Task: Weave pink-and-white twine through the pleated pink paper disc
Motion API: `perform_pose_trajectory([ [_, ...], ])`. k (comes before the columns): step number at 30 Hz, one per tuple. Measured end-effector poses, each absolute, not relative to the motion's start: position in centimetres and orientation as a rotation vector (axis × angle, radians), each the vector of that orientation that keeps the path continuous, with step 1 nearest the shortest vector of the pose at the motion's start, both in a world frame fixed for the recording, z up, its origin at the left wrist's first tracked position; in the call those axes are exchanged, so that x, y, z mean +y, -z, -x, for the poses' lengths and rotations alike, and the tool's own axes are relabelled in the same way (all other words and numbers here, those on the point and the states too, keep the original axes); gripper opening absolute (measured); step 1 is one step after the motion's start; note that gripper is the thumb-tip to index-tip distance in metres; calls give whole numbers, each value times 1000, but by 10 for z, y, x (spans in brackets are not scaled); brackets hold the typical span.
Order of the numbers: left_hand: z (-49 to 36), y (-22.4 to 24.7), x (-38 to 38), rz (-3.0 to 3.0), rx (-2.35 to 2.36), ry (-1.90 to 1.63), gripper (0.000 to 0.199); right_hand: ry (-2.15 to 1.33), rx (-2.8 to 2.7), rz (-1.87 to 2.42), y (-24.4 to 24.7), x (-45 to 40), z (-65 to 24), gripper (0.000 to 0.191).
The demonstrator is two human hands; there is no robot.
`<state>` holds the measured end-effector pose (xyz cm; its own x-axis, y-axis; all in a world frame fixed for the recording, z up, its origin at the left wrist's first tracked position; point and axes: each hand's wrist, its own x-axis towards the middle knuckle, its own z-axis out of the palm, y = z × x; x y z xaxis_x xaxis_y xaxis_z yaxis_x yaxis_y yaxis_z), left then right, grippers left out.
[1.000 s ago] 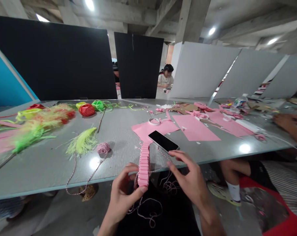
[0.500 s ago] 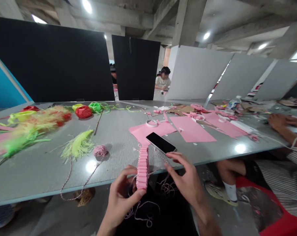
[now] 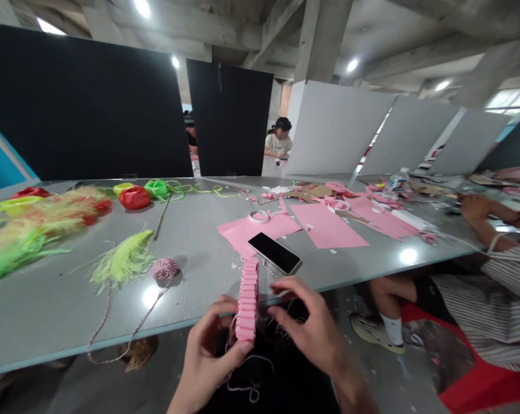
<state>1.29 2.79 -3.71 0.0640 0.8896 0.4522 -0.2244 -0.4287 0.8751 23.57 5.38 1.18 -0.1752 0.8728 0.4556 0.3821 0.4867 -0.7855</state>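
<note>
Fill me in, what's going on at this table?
A person holds a folded pink paper strip upright in their left hand, while their right hand stays open just beside it. A ball of red-and-white twine sits on the table, and its strand hangs over the edge. A phone lies on a pink paper sheet. Further along the table, another person's hand rests among paper scraps.

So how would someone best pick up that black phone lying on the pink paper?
Pinch the phone by its two long edges, coming from above with the right hand, which is nearest. It lies flat, screen up, on the pink paper, so nothing gets underneath easily, and the long sides give the steadiest hold.
</note>
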Motion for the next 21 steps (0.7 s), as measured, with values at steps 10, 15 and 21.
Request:
perform_pose_trajectory([
  [10,-8,36,30,-1428,841,-1605,28,-537,-1640,1133,-16,54,-237,12],
  [15,-16,41,33,-1430,825,-1576,30,-667,-1760,999,-19,48,-233,23],
  [21,-21,44,36,-1453,838,-1589,29,-609,-1700,1102,-20,49,-243,11],
])
